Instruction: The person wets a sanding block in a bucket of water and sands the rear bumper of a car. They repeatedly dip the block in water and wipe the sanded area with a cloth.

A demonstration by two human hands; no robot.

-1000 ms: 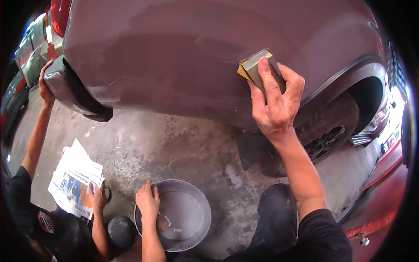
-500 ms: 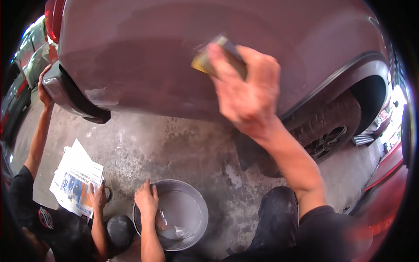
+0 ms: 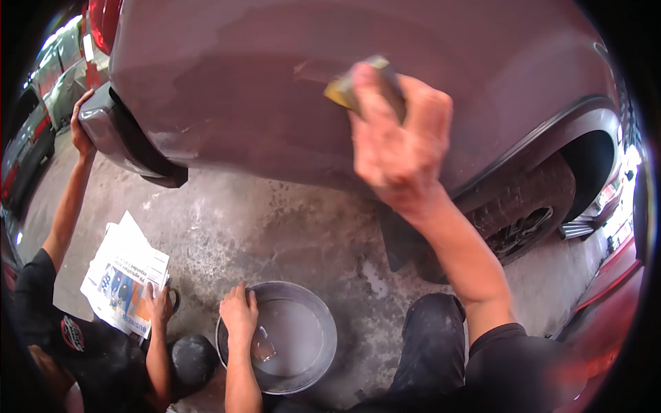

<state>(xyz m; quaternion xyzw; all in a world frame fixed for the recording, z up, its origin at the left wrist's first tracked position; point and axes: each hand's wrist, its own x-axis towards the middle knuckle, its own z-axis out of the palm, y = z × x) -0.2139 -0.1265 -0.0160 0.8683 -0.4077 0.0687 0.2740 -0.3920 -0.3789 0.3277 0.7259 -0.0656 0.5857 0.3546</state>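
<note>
Pressing: the right hand (image 3: 399,148) is clamped on a sanding block (image 3: 361,86), yellowish with a dark face, flat against the car's side panel (image 3: 241,89).
Block's place: upper middle of the dull purple-brown panel, ahead of the rear wheel (image 3: 527,213).
Left hand (image 3: 239,311): fingers loosely curled, resting on the rim of a grey metal basin (image 3: 313,344), holding nothing.
Basin: on the concrete floor (image 3: 275,227), water inside.
Co-worker: at the left, one hand (image 3: 81,127) on the bumper corner (image 3: 110,131), the other hand (image 3: 158,303) on a newspaper (image 3: 124,275).
</note>
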